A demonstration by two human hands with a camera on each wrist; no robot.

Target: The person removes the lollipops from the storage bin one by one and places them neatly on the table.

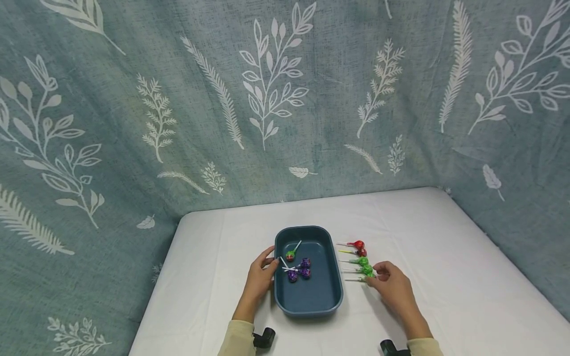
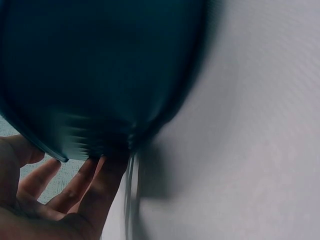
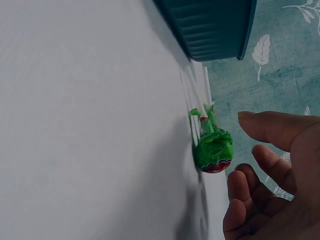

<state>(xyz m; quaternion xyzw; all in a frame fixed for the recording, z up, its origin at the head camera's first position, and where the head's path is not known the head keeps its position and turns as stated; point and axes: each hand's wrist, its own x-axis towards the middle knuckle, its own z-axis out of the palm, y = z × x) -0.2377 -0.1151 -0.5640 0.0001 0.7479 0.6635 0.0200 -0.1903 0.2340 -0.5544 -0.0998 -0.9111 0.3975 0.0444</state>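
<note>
A dark blue tray [image 1: 308, 299] stands on the white table, with a green lollipop [image 1: 291, 256] and 3 purple lollipops [image 1: 305, 273] inside. My left hand [image 1: 261, 278] holds the tray's left side, thumb at the rim and fingers against the outer wall [image 2: 75, 135]. Right of the tray lies a row of lollipops, sticks pointing at it: a red one [image 1: 358, 244], a dark red one [image 1: 362, 252] with a yellow stick, and 3 green ones [image 1: 366, 270]. Beside the nearest green lollipop [image 3: 215, 152], my right hand [image 1: 393, 288] has its thumb and fingers apart, with a gap before it.
White cloth covers the table [image 1: 213, 277] around the tray. A green-grey curtain [image 1: 276, 163] with leaf prints hangs behind and at both sides. Black camera mounts [image 1: 264, 338] sit at the wrists, close to the table's near part.
</note>
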